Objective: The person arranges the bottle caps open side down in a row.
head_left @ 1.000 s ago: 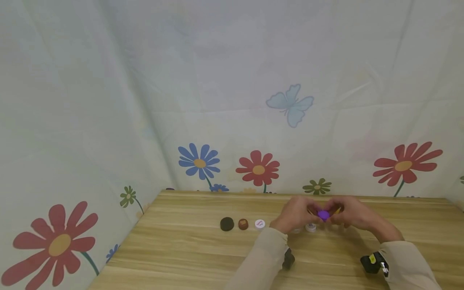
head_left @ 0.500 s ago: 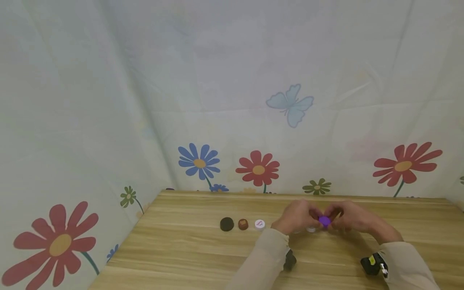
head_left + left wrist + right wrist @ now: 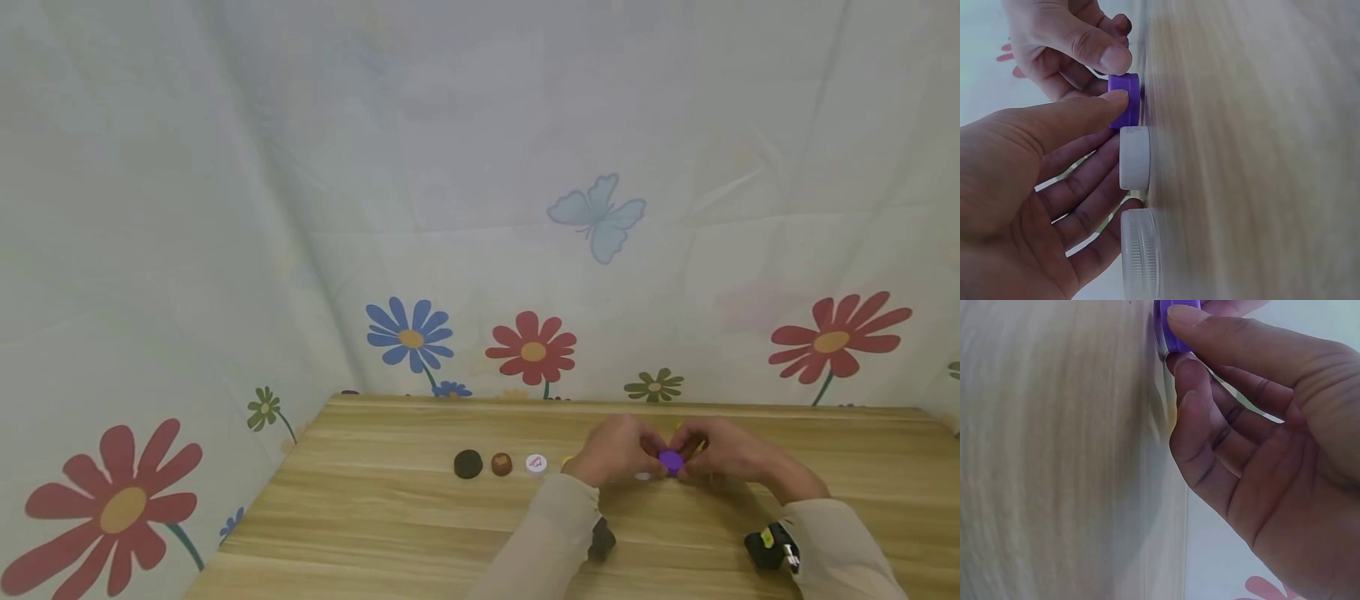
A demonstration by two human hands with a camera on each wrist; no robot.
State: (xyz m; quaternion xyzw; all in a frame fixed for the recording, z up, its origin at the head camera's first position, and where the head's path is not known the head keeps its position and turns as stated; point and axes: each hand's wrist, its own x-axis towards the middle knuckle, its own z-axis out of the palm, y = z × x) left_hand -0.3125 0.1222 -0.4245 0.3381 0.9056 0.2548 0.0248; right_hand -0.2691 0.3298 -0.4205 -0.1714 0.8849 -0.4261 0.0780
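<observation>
A purple ribbed bottle cap (image 3: 671, 462) sits at the table surface between my two hands. My left hand (image 3: 617, 450) pinches its near side, thumb on the ribbed edge in the left wrist view. From the other side my right hand (image 3: 727, 450) holds the same cap between thumb and fingers. Right beside the purple cap stands a white cap (image 3: 1134, 158), with a clear ribbed cap (image 3: 1141, 253) further along. My left hand's other fingers extend behind these two caps. In the head view the left hand mostly covers them.
To the left, in a row on the wooden table (image 3: 390, 517), lie a dark round cap (image 3: 468, 464), a brown cap (image 3: 502, 464) and a white cap with a pink mark (image 3: 536, 463). A flowered cloth (image 3: 480, 208) hangs behind the table's far edge.
Both hands have brought the purple cap down and slightly nearer, from above the table to its surface. The white cap beside it is now more covered. The caps on the left stay put.
</observation>
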